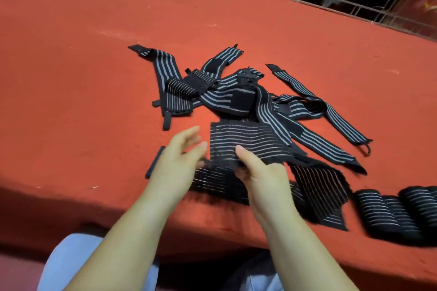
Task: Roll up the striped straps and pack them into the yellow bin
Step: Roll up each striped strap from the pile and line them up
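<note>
Nearest us, right hand (257,170) pinches the wide strap (246,142) beside the pile (236,94); left hand (179,158) hovers released. Rolling begins; next, fold its edge tightly.

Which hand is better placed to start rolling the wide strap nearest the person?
Right, probably. The right hand already pinches the near edge of the wide strap, thumb on top. The left hand hovers open beside it, blurred, holding nothing.

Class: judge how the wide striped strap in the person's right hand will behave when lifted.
The wide striped strap probably flops, since it already bends over the right hand. It looks light, and being flat, seems unlikely to roll.
</note>
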